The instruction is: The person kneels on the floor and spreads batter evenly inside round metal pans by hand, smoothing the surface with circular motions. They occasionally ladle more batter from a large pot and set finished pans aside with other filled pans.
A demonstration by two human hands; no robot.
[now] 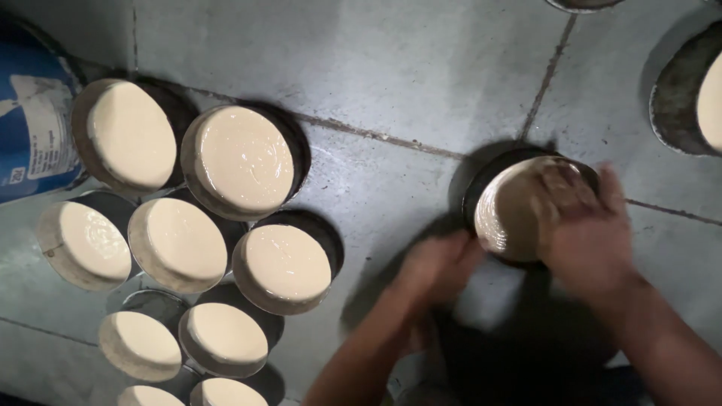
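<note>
I see a round tin (502, 214) of pale batter right of centre on the grey tiled floor (421, 68). My right hand (590, 225) lies over its right rim, fingers curled on the edge; my left hand (440, 267) touches its lower left side, blurred, so I cannot tell its grip. Filled tins (241, 162) cluster at the left, beside a blue bucket (30, 113) in the upper left.

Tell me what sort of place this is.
Probably a small workshop or food-making floor. Many round metal moulds filled with pale cream batter stand on the grey tiled floor, a blue plastic drum stands beside them, and both hands work a half-filled round metal mould.
</note>
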